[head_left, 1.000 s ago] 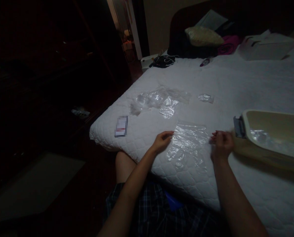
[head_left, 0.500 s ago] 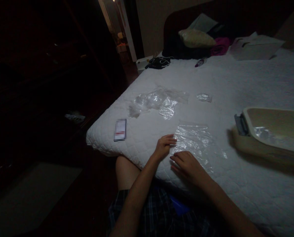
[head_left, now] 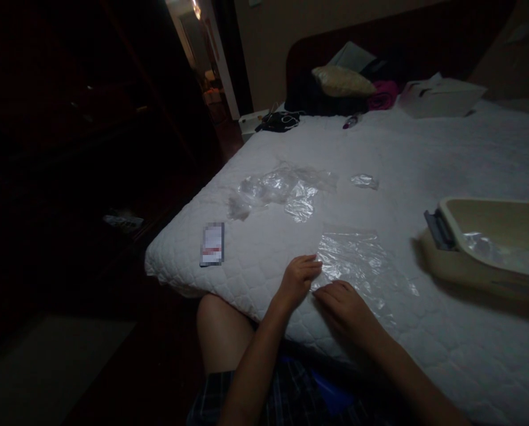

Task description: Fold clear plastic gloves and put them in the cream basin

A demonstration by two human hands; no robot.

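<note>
A clear plastic bag (head_left: 357, 260) lies spread on the white quilted bed (head_left: 255, 284) in front of me. My left hand (head_left: 299, 278) is at the bag's left edge, its fingers pinched on the plastic and its thumb mostly hidden. Close beside it, my right hand (head_left: 342, 302) has its fingers drawn together on the bag's near left corner. Beyond my hands lies a crumpled heap of clear plastic (head_left: 282, 186), with a small folded plastic piece (head_left: 364, 181) to its right.
A phone (head_left: 212, 244) lies left of my hands near the bed's edge. To the right stands a cream plastic bin (head_left: 481, 260) with clear plastic inside. Toward the headboard are a white box (head_left: 439, 97), a cushion (head_left: 344, 81) and a rolled pink cloth (head_left: 382, 96).
The right hand's fingers, spread apart before, have drawn together at the bag's corner. My left hand stays at the bag's left edge. The whole view has shifted slightly.
</note>
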